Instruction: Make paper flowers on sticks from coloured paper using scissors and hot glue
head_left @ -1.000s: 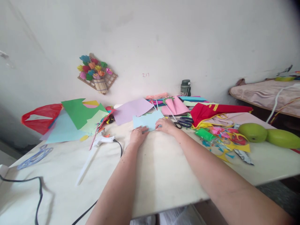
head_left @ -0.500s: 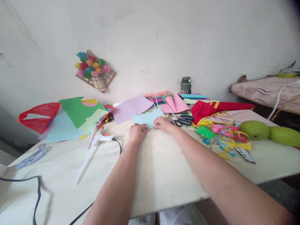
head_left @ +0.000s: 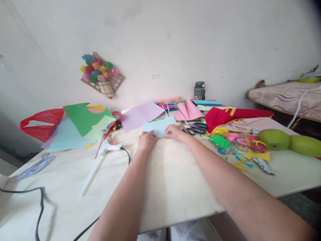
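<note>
A sheet of light blue paper point(head_left: 158, 125) lies in front of me on the pale table, its near edge between my two hands. At its left near corner, my left hand point(head_left: 147, 141) has its fingers curled and closed on the edge. The bent fingers of my right hand point(head_left: 173, 132) pinch the same edge farther right. Just to the right of that hand are black-handled scissors point(head_left: 190, 130) and a dark blue-handled pair point(head_left: 199, 128). A lilac sheet point(head_left: 140, 116) lies behind the blue paper.
To the left lies a white glue gun point(head_left: 109, 149) with a glue stick and black cord. Green paper point(head_left: 85, 117) and a red plastic bag point(head_left: 41, 125) are farther left. On the right are red cloth point(head_left: 220, 118), paper scraps point(head_left: 240, 157) and green fruits point(head_left: 274, 139). A bottle point(head_left: 199, 91) stands behind.
The fingers of my left hand have shifted slightly at the paper's near edge. My right hand and the things around stay nearly as they were.
</note>
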The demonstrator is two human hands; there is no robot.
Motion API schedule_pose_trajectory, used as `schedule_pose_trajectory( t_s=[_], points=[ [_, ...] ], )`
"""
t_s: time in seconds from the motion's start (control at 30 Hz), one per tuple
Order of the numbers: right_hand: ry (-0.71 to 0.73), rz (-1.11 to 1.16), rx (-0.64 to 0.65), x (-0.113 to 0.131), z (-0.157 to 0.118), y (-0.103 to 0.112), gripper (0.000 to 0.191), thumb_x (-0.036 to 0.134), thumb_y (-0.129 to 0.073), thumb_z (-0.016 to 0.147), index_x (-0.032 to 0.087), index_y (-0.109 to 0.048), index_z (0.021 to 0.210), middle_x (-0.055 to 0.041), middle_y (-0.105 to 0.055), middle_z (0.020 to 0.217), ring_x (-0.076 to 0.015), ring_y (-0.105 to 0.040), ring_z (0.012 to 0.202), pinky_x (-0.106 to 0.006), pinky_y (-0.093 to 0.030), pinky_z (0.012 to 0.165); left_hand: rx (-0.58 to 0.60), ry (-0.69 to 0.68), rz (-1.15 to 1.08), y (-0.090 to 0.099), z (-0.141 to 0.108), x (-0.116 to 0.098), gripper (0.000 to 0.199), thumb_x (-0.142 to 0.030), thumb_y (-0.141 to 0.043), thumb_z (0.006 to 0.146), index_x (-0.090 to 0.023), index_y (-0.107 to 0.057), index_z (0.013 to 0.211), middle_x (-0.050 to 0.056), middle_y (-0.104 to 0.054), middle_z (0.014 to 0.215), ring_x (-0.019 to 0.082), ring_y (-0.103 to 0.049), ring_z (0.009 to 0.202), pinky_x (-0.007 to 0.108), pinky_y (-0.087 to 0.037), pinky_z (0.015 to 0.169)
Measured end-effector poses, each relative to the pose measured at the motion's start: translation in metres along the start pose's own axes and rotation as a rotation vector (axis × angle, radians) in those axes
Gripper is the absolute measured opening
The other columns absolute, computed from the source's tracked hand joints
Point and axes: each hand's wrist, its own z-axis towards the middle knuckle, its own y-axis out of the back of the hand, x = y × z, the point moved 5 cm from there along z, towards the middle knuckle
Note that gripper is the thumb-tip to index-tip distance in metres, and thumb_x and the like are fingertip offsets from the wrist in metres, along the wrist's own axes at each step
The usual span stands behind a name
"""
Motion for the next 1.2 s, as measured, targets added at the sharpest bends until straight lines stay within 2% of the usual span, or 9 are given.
schedule_pose_trajectory(
  t_s=[0.27,0.5,0.7,0.93,1.07,1.2],
  points=[
    [-0.029,-0.012,-0.035,0.000,0.001,-0.002,0.017,0.037,-0.063,0.067,0.020,-0.065,0.064,-0.0020,-0.062,0.090,-0.0175,-0.049,0.086,-0.026,-0.035,0.075,-0.026,0.053,-0.050,0.002,0.000,0.004,0.012,-0.036,-0.056,0.068,-0.027,-0.063,0.071,-0.006,-0.053,0.119,0.020,-0.039,0.112,0.033,-0.034,0.091],
    [-0.083,-0.036,-0.015,0.005,0.000,0.001,0.022,0.041,-0.061,0.067,0.019,-0.064,0.063,-0.0025,-0.062,0.091,-0.0181,-0.049,0.086,-0.026,-0.035,0.075,0.010,0.075,0.032,-0.003,0.002,0.004,0.020,-0.042,-0.051,0.071,-0.025,-0.063,0.071,-0.003,-0.043,0.129,0.024,-0.032,0.117,0.040,-0.031,0.093],
    [-0.138,-0.059,0.016,0.009,-0.001,0.005,0.023,0.041,-0.061,0.067,0.019,-0.064,0.062,-0.0027,-0.061,0.092,-0.0173,-0.049,0.088,-0.025,-0.035,0.076,0.051,0.092,0.103,-0.005,0.003,0.002,0.024,-0.042,-0.048,0.073,-0.024,-0.062,0.076,0.000,-0.038,0.133,0.024,-0.029,0.120,0.041,-0.029,0.094],
    [-0.169,-0.111,0.043,0.011,-0.002,0.006,0.023,0.043,-0.061,0.066,0.021,-0.065,0.065,-0.0035,-0.059,0.096,-0.0204,-0.047,0.092,-0.028,-0.034,0.078,0.032,0.160,0.132,-0.003,0.001,0.001,0.023,-0.042,-0.049,0.072,-0.022,-0.060,0.073,0.002,-0.034,0.135,0.027,-0.024,0.124,0.042,-0.028,0.094],
    [-0.187,-0.147,0.030,0.009,-0.004,0.007,0.025,0.046,-0.060,0.065,0.022,-0.066,0.071,-0.0044,-0.056,0.103,-0.0231,-0.045,0.096,-0.033,-0.033,0.081,0.003,0.215,0.133,-0.005,0.001,0.005,0.024,-0.044,-0.050,0.070,-0.022,-0.057,0.078,0.002,-0.038,0.133,0.028,-0.015,0.127,0.045,-0.019,0.100],
    [-0.116,-0.122,-0.025,0.012,-0.004,0.007,0.032,0.040,-0.062,0.066,0.028,-0.062,0.095,-0.0023,-0.044,0.124,-0.0245,-0.038,0.109,-0.036,-0.030,0.089,-0.016,0.232,0.113,-0.008,0.003,0.009,0.028,-0.045,-0.051,0.068,-0.023,-0.053,0.087,0.002,-0.037,0.133,0.028,-0.007,0.129,0.047,-0.009,0.102]
  ],
)
